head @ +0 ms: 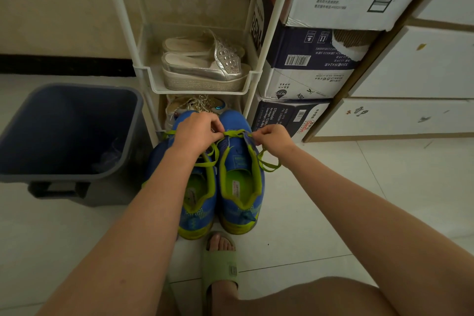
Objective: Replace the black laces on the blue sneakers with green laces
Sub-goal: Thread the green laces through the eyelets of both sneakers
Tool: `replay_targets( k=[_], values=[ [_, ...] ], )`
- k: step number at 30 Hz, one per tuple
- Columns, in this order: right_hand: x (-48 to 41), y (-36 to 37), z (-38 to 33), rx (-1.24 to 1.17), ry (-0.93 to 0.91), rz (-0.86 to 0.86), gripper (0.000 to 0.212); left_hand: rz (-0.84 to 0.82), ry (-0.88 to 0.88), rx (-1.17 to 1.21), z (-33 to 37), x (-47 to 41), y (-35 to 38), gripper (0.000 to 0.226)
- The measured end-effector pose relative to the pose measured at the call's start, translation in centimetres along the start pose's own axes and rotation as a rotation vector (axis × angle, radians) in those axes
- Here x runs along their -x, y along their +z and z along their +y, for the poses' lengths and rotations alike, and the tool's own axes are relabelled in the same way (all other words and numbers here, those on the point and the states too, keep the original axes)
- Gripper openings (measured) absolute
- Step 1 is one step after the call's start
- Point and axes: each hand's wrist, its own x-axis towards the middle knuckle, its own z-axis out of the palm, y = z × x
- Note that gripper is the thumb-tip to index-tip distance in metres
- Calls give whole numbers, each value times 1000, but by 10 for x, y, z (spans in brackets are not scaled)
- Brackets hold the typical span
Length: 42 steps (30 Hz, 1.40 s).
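Green and flat, the lace stretches in a short span between the two hands, lying over the front of the right sneaker near its toe. The left hand pinches one side of that span with curled fingertips, and a slack length trails below it over the left sneaker. The right hand pinches the other side just past the shoe's outer edge, with a loose loop hanging beneath it to the floor. The two blue shoes stand side by side, touching, toes pointing away from the person and heels toward a foot in a pale green slipper.

At far left sits a dark grey bin. Straight behind the shoes rises a white rack, its tray holding silver sandals (another shoe shows dimly on the tier below, half hidden by the hands). To the right come stacked cardboard boxes, then white drawers.

Both bare forearms reach forward and converge on the toe end, backs of the hands up, the left wrist passing above the left sneaker.
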Motion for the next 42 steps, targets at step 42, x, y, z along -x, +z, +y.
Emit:
replay_targets(
  k=[42],
  values=[
    [4,-5,-1,-103,151,-189,30,-22,-8,213,1,-12,20,18]
  ],
)
